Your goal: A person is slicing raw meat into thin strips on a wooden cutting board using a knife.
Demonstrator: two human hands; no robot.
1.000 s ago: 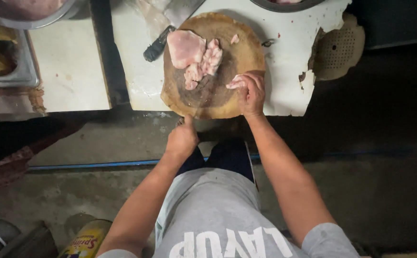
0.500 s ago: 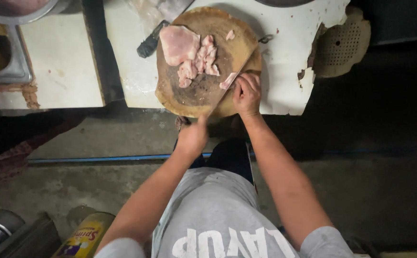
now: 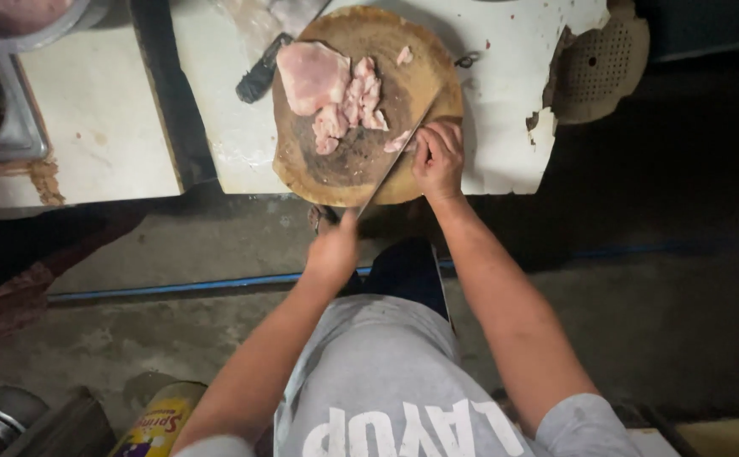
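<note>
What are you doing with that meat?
A person is cutting raw pink meat on a round wooden chopping board. The left hand grips a long knife laid across the board, and the right hand pins down a small piece of meat. A big slab and cut chunks lie further back.

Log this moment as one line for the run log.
left hand: holds knife | right hand: pins small meat piece | on round chopping board
</note>
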